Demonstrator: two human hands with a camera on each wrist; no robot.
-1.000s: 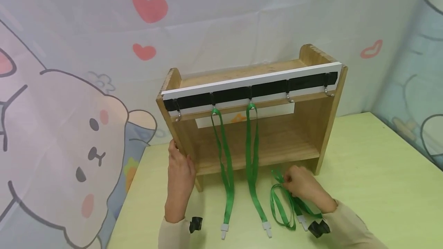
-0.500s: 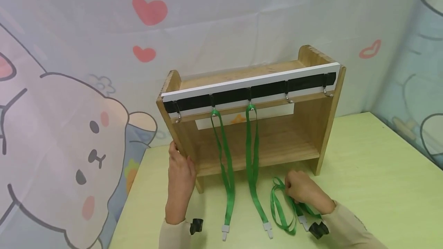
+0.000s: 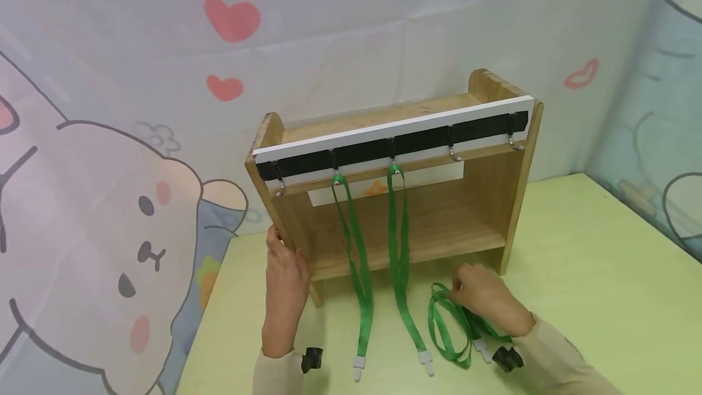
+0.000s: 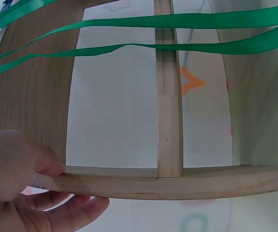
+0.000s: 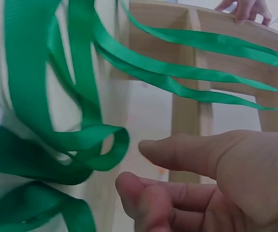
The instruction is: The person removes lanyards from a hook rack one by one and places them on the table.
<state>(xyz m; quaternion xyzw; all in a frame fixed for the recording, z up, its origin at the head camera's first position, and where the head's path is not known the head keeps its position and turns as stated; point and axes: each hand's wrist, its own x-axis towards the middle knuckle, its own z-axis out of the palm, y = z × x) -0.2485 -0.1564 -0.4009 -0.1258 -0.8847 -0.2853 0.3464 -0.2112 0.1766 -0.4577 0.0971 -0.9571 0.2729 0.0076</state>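
A wooden shelf point(image 3: 450, 218) stands on the table, with a row of metal hooks along its top front. My left hand point(image 3: 286, 279) grips its left side panel, thumb on one side and fingers curled round the edge point(image 4: 105, 182). Two green lanyards hang from neighbouring hooks: one on the left point(image 3: 365, 316), the other near the middle point(image 3: 407, 316). A third green lanyard point(image 3: 459, 360) lies coiled on the table. Beside it is my right hand point(image 3: 485, 297), thumb and fingers parted, a ribbon loop point(image 5: 117, 150) just short of the fingertips.
The leftmost hook point(image 3: 281, 186) and the two right-hand hooks carry nothing. White plastic clips point(image 3: 425, 358) end the hanging lanyards on the tabletop. Behind the shelf rises a cartoon-printed cloth point(image 3: 329, 47). The yellow table point(image 3: 592, 249) extends to the right.
The coiled lanyard's top end, raised by the right fingers a second ago, now lies lower. My right hand has shifted only slightly; the left keeps its grip. The head view has shifted a little.
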